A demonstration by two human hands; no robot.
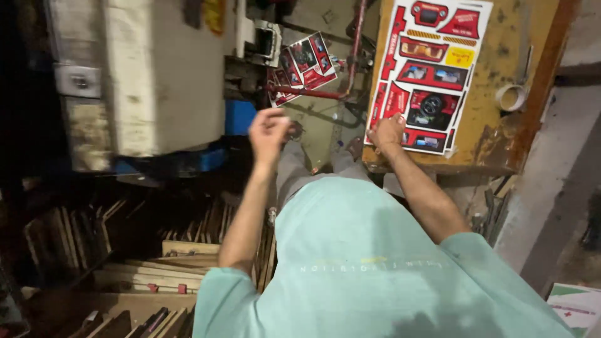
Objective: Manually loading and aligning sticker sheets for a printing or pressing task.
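- Right hand (387, 133) down on lower left corner of top printed sheet (426, 75); fingers curled onto the sheet edge, in contact, but pinched or merely pressing: cannot tell.
- Printed sheet: white card with red, yellow and black die-cut panels, lying on a stack of like sheets, long side running away from the wearer.
- Stack resting on yellow worktable (494, 119), worn and rust-stained, near its left edge; lower end of stack close to the table's near edge.
- Left hand (269, 130) raised in mid-air, well apart from the table, fingers drawn together in a loose fist; nothing clearly seen inside, blurred, so grip content cannot be told.
- Left hand positioned in front of the press machine (163, 75), a large pale, grimy block at left with blue parts at its base.
- Second printed sheet (303, 62) of the same kind seated further back in the machine, tilted, beside a red pipe frame (350, 56).
- Roll of tape (511, 97), pale ring, flat on the yellow worktable to the right of the stack, apart from it.
- Mint-green shirt (363, 263) filling lower centre of view; both forearms bare.
- Wooden boards (175, 263) stacked on edge at lower left, in shadow.
- White card corner (579, 307) at lower right edge, detail too small to read.
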